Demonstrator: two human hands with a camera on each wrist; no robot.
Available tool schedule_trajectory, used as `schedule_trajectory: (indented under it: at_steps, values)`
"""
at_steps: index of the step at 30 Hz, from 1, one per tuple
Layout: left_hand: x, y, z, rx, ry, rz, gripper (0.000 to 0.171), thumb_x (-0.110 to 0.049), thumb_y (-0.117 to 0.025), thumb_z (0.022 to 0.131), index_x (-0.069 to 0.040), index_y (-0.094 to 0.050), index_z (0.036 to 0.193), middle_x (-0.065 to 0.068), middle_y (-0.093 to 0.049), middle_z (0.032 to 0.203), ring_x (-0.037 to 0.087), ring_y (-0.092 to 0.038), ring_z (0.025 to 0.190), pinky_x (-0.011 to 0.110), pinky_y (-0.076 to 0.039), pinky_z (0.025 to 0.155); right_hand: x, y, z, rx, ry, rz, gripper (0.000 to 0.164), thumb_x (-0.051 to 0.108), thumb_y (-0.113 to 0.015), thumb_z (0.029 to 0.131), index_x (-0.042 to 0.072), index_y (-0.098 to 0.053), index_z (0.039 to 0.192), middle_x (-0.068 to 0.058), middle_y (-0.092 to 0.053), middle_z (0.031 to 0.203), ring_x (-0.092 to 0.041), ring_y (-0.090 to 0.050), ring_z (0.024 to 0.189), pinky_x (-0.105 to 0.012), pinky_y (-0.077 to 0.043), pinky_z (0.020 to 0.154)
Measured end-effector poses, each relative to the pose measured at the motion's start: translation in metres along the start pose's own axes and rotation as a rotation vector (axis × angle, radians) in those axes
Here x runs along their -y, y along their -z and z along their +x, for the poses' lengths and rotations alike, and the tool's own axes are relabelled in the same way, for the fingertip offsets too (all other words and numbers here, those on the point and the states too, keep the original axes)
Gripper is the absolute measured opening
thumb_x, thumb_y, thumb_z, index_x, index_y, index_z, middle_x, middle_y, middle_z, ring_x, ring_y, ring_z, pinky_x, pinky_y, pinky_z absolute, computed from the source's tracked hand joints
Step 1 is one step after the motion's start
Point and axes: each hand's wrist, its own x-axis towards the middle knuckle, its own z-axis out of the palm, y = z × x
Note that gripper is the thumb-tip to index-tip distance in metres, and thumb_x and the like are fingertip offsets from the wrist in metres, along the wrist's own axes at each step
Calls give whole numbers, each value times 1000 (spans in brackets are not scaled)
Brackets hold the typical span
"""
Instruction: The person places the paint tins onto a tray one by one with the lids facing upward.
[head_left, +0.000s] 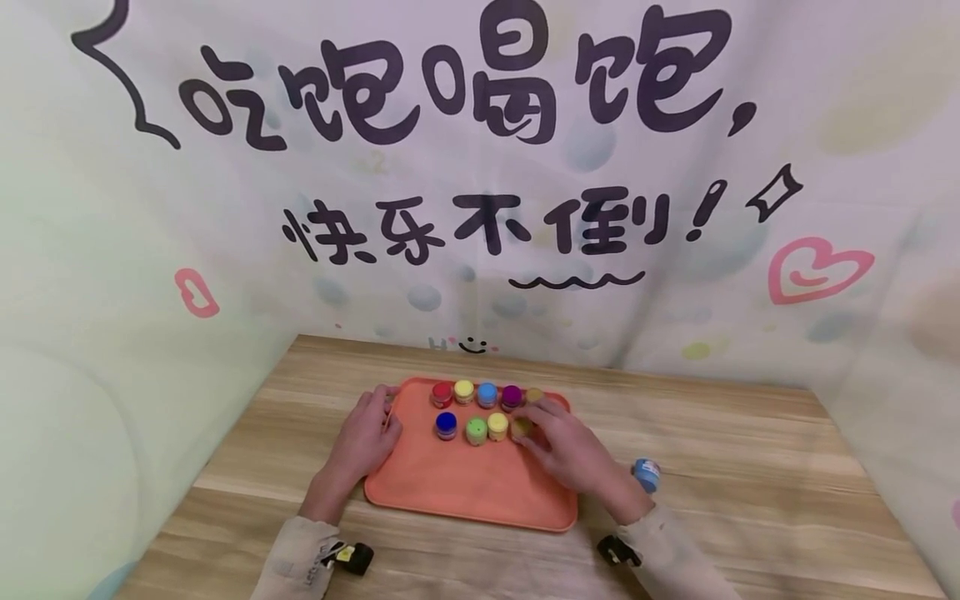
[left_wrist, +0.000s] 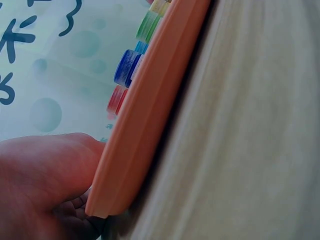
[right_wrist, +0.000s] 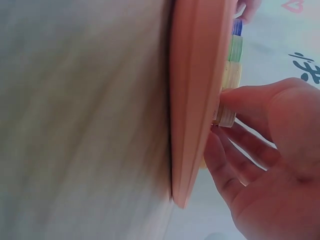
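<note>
Several small paint jars stand in two rows on an orange tray (head_left: 465,487). At the right end of the front row, my right hand (head_left: 573,450) pinches a gold-lidded paint jar (right_wrist: 227,118) between thumb and fingers, low over the tray. Beside it are a pale yellow jar (head_left: 497,426), a green jar (head_left: 476,431) and, after a gap, a dark blue jar (head_left: 446,425). Behind stand red (head_left: 442,394), yellow (head_left: 464,392), light blue (head_left: 487,394) and purple (head_left: 512,397) jars, plus one partly covered by the right hand. My left hand (head_left: 365,440) grips the tray's left rim.
A blue jar (head_left: 647,474) lies on its side on the wooden table (head_left: 750,483), right of the tray near the right wrist. A printed cloth (head_left: 420,300) with large lettering hangs behind the table's far edge.
</note>
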Motion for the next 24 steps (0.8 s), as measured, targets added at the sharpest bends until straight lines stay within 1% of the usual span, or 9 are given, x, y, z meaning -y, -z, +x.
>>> schedule_trajectory:
  at_steps: [3, 6, 9, 12, 17, 19, 24]
  values:
    - [0, 1, -1, -3, -3, 2, 48, -9, -63, 103, -6, -52, 150, 11, -57, 111, 21, -56, 88, 32, -47, 74, -1, 2, -3, 3, -8, 9, 37, 17, -79, 99, 16, -72, 136, -5, -68, 135, -23, -67, 121, -46, -61, 100]
    - [0, 1, -2, -10, -21, 3, 48, -8, -63, 102, -4, -52, 149, 11, -58, 108, 21, -55, 88, 33, -46, 74, -4, 6, -7, 3, -20, 9, 42, 15, -80, 98, 16, -70, 140, -8, -67, 144, -29, -65, 134, -52, -59, 106]
    - [0, 1, -2, -15, -34, 3, 47, -7, -63, 102, -3, -53, 148, 11, -58, 106, 21, -55, 89, 33, -46, 74, -8, 12, -13, -11, -23, -14, 45, 13, -80, 97, 16, -70, 141, -8, -67, 146, -31, -64, 137, -54, -57, 108]
    - [-1, 0, -1, -16, -37, 4, 47, -8, -64, 102, -4, -53, 148, 10, -58, 106, 21, -55, 90, 33, -46, 75, -12, 19, -20, -44, -7, -58, 44, 12, -84, 94, 14, -72, 137, -6, -72, 139, -30, -67, 133, -52, -58, 106]
    - [-3, -1, -1, -16, -40, -1, 48, -8, -64, 102, -4, -53, 148, 11, -58, 108, 22, -55, 90, 34, -46, 76, -17, 30, -36, -86, 14, -122, 41, 7, -88, 89, 11, -75, 128, -5, -76, 122, -24, -72, 116, -45, -62, 95]
    - [-3, -1, -1, -15, -36, -3, 48, -8, -63, 102, -4, -53, 149, 11, -59, 109, 22, -56, 90, 34, -47, 76, -19, 33, -42, -99, 17, -135, 40, 7, -88, 88, 10, -76, 126, -6, -77, 119, -23, -73, 112, -44, -63, 93]
    - [-4, 0, -2, -15, -19, -2, 48, -7, -63, 103, -5, -52, 149, 12, -59, 111, 22, -56, 91, 34, -48, 77, -26, 39, -57, -156, 46, -150, 42, 6, -90, 85, 9, -77, 124, -3, -78, 117, -23, -74, 111, -44, -63, 93]
